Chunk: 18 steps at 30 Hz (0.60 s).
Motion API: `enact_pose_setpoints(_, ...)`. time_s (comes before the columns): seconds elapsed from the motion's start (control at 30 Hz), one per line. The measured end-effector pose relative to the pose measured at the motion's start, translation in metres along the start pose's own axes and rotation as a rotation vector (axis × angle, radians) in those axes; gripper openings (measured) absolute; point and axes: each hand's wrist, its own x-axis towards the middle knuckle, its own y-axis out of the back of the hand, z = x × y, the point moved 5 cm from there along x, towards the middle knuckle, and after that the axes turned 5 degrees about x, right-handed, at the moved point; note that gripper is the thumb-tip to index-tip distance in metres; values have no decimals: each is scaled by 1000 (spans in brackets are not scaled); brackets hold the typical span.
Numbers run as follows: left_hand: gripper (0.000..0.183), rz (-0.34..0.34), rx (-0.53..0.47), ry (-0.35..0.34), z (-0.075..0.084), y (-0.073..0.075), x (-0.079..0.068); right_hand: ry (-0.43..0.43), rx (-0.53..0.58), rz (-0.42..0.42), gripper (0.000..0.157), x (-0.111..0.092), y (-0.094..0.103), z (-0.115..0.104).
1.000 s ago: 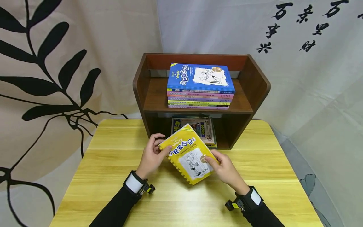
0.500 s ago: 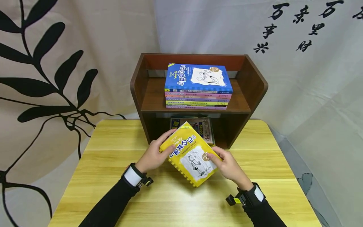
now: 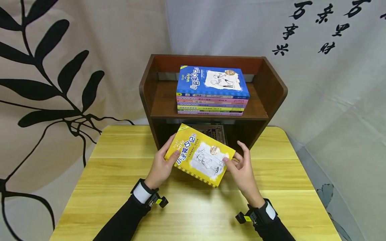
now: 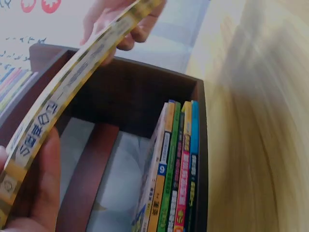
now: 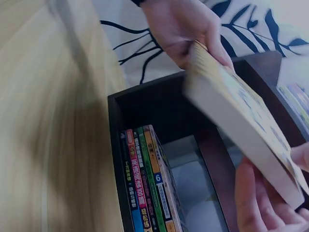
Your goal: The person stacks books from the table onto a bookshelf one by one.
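A yellow book with a line drawing on its cover is held tilted above the table, in front of the shelf's lower opening. My left hand grips its left end, thumb on the cover and fingers underneath. At the opposite end my right hand pinches the corner, its thumb on the cover and the index finger raised off it. The left wrist view shows the book's printed spine. In the right wrist view its white page edges face the camera, with fingers of the right hand below them.
A brown two-tier bookshelf stands at the table's back. On its upper tier lies a stack of books topped by a blue book. Several books lie in the lower tier, partly hidden in the head view. The wooden table extends in front.
The yellow book has turned counterclockwise, so its long side lies flatter across the view. My right hand's index finger has lifted away from the book, and its grip has shifted along the edge.
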Motion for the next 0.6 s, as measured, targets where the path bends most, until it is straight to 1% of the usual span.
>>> enact_pose_setpoints(0.07,66,44,-29,3,0,1,-2,6,-7,3,94,-2,-5,-1)
enact_pose_setpoints(0.17,66,107,-63,7,1,1,-5,-13,-29,-17,104,-6,-12,5)
enact_pose_setpoints(0.23,66,135,-89,12,1,-1,-6,-24,-36,-50,109,-9,-18,11)
enact_pose_setpoints(0.3,66,158,-113,22,-1,-4,-8,-24,-55,-102,114,-12,-24,18)
enact_pose_setpoints(0.43,67,179,-159,55,-10,-10,-12,-13,-114,-188,124,-17,-32,34)
enact_pose_setpoints(0.53,70,174,-167,84,-20,-15,-17,-20,-155,-200,127,-17,-30,44)
enact_pose_setpoints(0.6,70,168,-157,103,-26,-18,-21,-36,-161,-199,128,-17,-28,50)
